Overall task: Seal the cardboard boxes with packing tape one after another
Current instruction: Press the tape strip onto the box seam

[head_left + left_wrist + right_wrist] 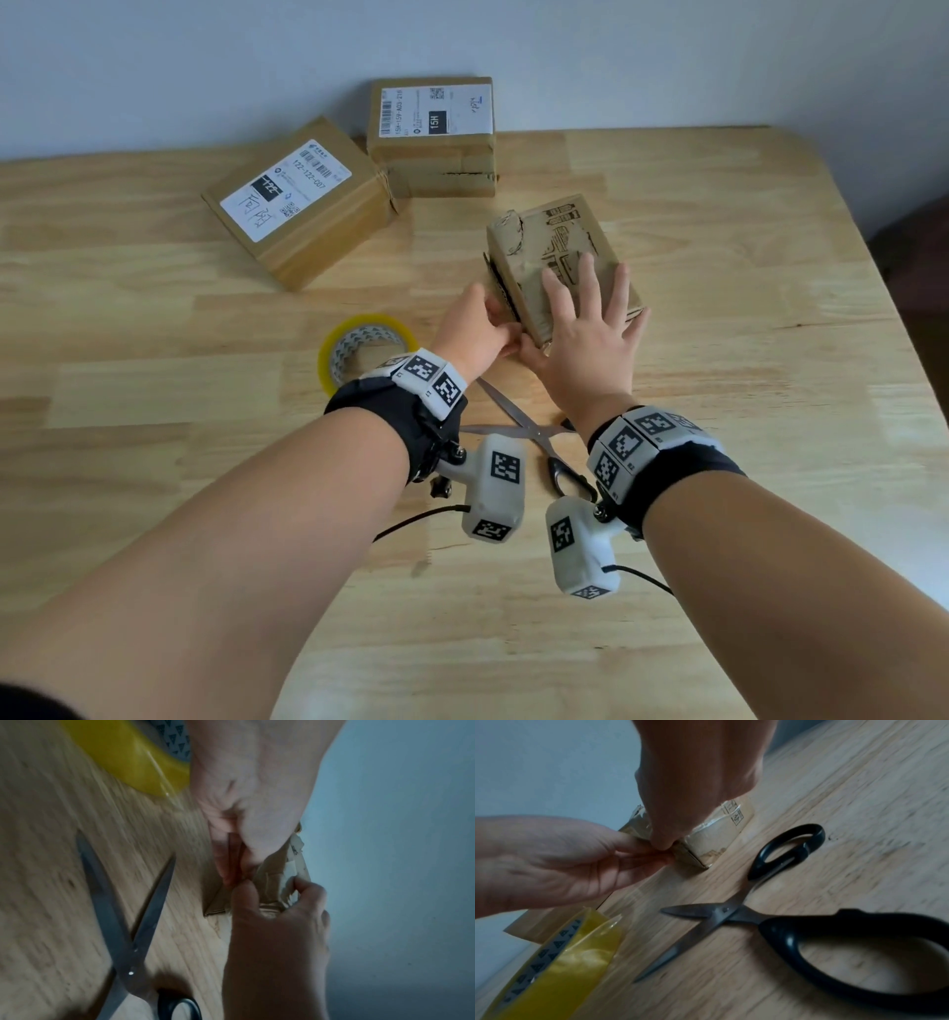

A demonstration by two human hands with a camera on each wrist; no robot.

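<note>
A small worn cardboard box (554,241) lies at the table's middle. My right hand (590,324) rests flat on its top with the fingers spread, and its thumb touches the near corner (662,843). My left hand (477,329) is at the box's near left end, where its straight fingers (226,862) press against that end face. Crinkled clear tape shows on the box (711,839). The yellow tape roll (367,349) lies on the table just left of my left wrist. Open scissors (529,431) with black handles lie under my wrists.
Two more cardboard boxes with white labels sit at the back, one at the left (303,200) and one against the wall (434,136). The wooden table (770,360) runs out at a rounded corner on the far right.
</note>
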